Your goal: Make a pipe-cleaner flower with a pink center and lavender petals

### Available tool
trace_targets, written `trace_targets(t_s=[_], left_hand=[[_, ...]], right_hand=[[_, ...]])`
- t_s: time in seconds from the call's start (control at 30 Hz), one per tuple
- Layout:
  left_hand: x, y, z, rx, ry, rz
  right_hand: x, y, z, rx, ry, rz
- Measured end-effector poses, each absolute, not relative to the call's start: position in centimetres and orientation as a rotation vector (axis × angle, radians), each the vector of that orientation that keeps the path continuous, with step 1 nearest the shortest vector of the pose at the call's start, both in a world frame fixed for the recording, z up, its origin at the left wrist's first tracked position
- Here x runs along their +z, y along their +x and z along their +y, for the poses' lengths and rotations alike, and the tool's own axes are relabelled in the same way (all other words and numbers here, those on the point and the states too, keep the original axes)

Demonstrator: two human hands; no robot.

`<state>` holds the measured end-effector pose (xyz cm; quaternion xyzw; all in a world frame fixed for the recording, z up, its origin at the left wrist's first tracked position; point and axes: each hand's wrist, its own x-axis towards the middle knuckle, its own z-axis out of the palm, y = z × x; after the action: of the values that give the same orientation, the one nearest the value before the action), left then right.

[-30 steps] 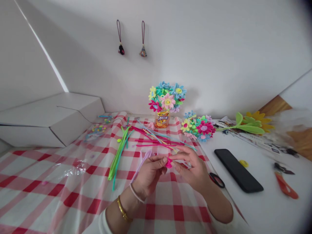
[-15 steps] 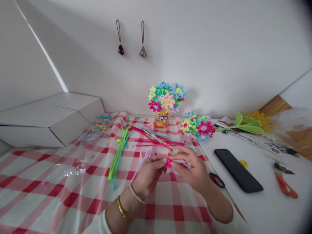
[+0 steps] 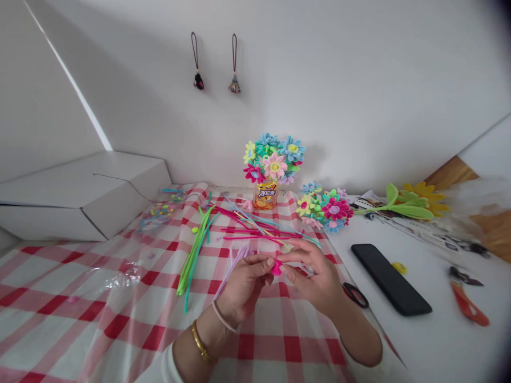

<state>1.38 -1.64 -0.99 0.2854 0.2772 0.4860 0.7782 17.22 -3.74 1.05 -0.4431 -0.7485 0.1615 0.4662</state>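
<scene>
A small bright pink pipe cleaner piece (image 3: 276,267), bunched into a compact shape, is between my two hands above the checked cloth. My left hand (image 3: 248,282) pinches its left side between thumb and fingers. From the right, the thumb and fingers of my right hand (image 3: 313,274) close on its other side. The fingers partly cover the piece, so its exact form is unclear. Lilac pipe cleaners (image 3: 230,271) lie just behind my left hand. Beyond both hands, crimson pipe cleaners (image 3: 255,232) are spread with light blue and yellow ones.
Green pipe cleaners (image 3: 195,252) lie to the left. A fuzzy bouquet (image 3: 275,157) stands in an orange-labelled container (image 3: 266,197) by the wall; another flower bunch (image 3: 329,208) lies beside it. Scissors (image 3: 356,295), a black phone (image 3: 389,279) and orange-handled pliers (image 3: 469,303) are at right; a white box (image 3: 83,191) at left.
</scene>
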Motion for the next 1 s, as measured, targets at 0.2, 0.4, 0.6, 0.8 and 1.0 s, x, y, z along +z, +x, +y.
trace_targets(t_s=[0.2, 0.4, 0.6, 0.8, 1.0], left_hand=[[-0.78, 1.41, -1.59, 1.053, 0.615, 0.601], [-0.78, 1.4, -1.59, 1.052, 0.621, 0.61], [-0.86, 1.41, -1.57, 1.045, 0.619, 0.614], [-0.91, 1.41, -1.65, 1.054, 0.614, 0.61], [-0.77, 1.38, -1.51, 1.047, 0.63, 0.609]], right_hand=[[1.08, 17.25, -3.73, 0.414, -1.087, -1.834], [0.96, 17.29, -3.67, 0.414, -1.096, -1.837], [0.96, 17.34, -3.77, 0.401, -1.089, -1.845], [1.19, 17.31, -3.82, 0.367, -1.102, -1.857], [0.96, 17.24, -3.71, 0.396, -1.082, -1.83]])
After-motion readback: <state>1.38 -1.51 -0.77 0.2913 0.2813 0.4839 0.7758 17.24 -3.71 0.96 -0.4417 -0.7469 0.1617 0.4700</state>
